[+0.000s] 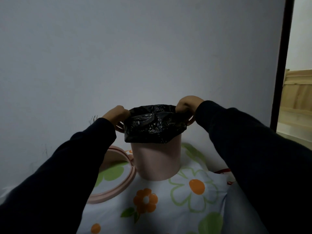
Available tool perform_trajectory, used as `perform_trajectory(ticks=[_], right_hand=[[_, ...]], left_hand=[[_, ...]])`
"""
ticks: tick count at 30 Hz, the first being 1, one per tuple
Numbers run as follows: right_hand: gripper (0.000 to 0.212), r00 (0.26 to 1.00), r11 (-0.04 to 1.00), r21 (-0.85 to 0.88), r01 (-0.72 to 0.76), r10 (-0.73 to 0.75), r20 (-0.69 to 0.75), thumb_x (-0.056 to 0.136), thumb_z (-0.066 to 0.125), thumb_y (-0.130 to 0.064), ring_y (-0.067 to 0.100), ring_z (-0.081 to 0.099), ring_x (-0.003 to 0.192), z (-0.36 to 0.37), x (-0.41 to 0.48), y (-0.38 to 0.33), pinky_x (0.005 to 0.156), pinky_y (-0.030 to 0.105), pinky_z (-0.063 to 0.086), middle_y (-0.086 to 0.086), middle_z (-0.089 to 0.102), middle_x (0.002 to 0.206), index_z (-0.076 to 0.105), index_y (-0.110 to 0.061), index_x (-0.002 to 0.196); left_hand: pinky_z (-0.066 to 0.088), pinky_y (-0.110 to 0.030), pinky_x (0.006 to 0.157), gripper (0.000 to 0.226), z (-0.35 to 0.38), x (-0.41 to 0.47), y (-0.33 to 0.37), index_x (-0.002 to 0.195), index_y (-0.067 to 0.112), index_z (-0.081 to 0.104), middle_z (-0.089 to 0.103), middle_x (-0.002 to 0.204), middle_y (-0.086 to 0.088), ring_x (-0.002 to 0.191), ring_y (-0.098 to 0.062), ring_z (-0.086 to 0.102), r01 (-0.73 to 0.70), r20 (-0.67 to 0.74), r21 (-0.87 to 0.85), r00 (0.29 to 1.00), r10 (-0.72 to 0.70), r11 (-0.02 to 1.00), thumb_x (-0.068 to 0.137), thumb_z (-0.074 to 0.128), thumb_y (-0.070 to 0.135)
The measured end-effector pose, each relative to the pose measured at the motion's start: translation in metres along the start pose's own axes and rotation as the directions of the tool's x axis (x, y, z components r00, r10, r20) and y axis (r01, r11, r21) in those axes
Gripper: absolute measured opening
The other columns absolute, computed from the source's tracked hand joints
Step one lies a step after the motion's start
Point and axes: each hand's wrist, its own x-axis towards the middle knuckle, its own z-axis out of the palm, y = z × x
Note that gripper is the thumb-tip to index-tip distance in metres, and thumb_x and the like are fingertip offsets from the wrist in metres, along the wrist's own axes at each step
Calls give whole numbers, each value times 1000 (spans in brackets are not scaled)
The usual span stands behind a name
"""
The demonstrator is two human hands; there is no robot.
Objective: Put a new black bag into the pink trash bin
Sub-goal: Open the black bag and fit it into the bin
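On top of the floral cloth [194, 200], close to the grey wall [135, 48], stands the pink trash bin [156, 161], upright, w/ the black bag [154, 125] already over its mouth. The bag's open edge is folded outward and hangs down the outside of the bin all round the near side, covering roughly the top third; lower hem is uneven, dipping lower at the left.

Left hand [116, 114] grips the bag's edge at the left of the rim, right hand [187, 105] does the same opposite. Both have fingers curled in, bunching the film. Fingertips are tucked under, so can't tell exactly how many fingers pinch. Holding at two opposite pts makes sense: it stretches the mouth wide enough to clear the rim and keeps tension even, so one side doesn't slip back in while the other is pulled down. Right hand sits a bit higher, film there looks less seated, though that's a guess.

Bag itself: thin, glossy, heavily crinkled plastic, catching dim highlights; top surface sags slightly across the opening, so prob. not pushed down inside yet. Flimsy stuff, will likely tear if yanked over the side handles.

Pink ring [133, 173] lies flat on the cloth just left of the bin, partly hidden by the left sleeve. Prob. the clamp ring, parked aside until the bag's edge is settled.
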Motion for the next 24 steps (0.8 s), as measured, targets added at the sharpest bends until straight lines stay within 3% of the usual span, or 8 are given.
perform_trajectory(ticks=[2,6,8,10,11,14,20,24], right_hand=[[29,999,996,-83,20,-23,-39,97,47,-10,29,66,102,-2,-7,-7,93,40,55,14,66,114,63,6,115],[38,987,983,-165,75,-97,-132,102,52,-23,31,56,123,-13,-13,-21,92,35,45,16,55,138,58,-1,132],[26,984,980,-185,76,-104,-146,101,52,-19,32,56,125,-13,-4,-20,95,37,47,17,54,142,63,1,113],[20,969,975,-207,83,-127,-212,98,51,-8,31,61,120,-11,8,-12,85,34,48,19,61,132,55,-2,79],[21,961,973,-214,83,-135,-242,96,51,-4,30,63,116,-10,13,-9,83,33,49,19,63,127,52,-3,76],[0,937,972,-209,108,-170,-304,95,49,-2,28,60,99,-7,29,-8,80,30,48,16,58,108,48,-2,95],[31,937,944,-300,136,-221,-270,90,50,1,25,46,83,-4,48,-12,52,26,33,8,45,70,39,-8,63],[30,954,967,-181,181,-218,-208,88,70,-23,24,52,84,-10,58,-16,70,28,40,3,52,76,49,-11,72]], left_hand=[[60,-37,64,11,-1,5,5,87,-4,59,64,85,-19,76,-31,65,19,-11,34,1000,-18,999,88,50,2],[57,-43,70,10,-10,22,12,86,-1,58,66,92,-22,93,-35,69,-17,-115,83,993,27,996,78,56,4],[56,-41,67,12,-12,28,12,86,-2,59,66,92,-22,96,-36,69,-35,-146,107,988,51,994,77,53,3],[58,-42,69,16,-10,30,10,90,-6,61,68,93,-23,92,-36,71,-35,-145,122,988,52,992,79,51,0],[59,-43,68,18,-8,35,8,93,-8,62,70,94,-23,89,-36,72,-41,-147,118,987,58,992,79,52,-1],[62,-46,63,25,-8,49,3,96,-6,65,69,95,-23,83,-36,71,-82,-181,143,978,107,986,75,57,2],[54,-40,83,28,-3,68,6,106,-5,62,62,118,-29,109,-40,62,-70,-120,322,986,114,944,81,57,6],[54,-36,88,36,-2,74,22,113,0,63,66,116,-16,108,-32,64,-39,-70,340,995,66,940,82,69,17]])
